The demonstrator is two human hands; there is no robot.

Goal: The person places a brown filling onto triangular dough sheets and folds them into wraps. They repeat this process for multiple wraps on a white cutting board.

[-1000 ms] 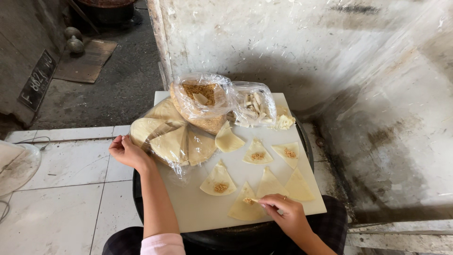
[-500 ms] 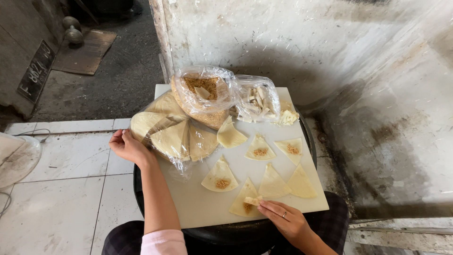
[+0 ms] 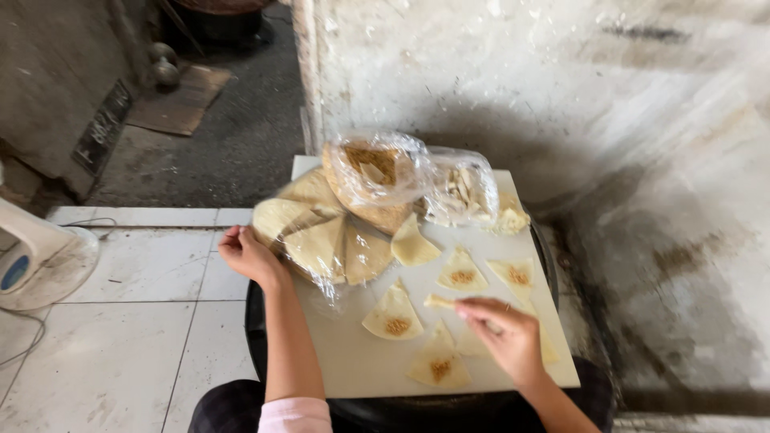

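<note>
A white board (image 3: pixel 353 361) lies across a round black drum. On it sit several triangular dough pieces with brown filling, such as one (image 3: pixel 393 313) in the middle and another (image 3: pixel 439 365) nearer me. My right hand (image 3: pixel 505 333) hovers over the board's right side, pinching a small folded dough piece (image 3: pixel 439 301). My left hand (image 3: pixel 250 255) rests at the board's left edge, touching a plastic-wrapped stack of dough wedges (image 3: pixel 321 236).
Two clear plastic bags stand at the board's far side: one with brown filling (image 3: pixel 373 172), one with pale pieces (image 3: pixel 461 188). A stained white wall (image 3: pixel 561 88) rises behind. A white fan (image 3: pixel 36 261) sits on the tiled floor at left.
My right hand has lifted from the board's near edge toward the middle, carrying the folded dough piece. The left hand has stayed at the wrapped stack.
</note>
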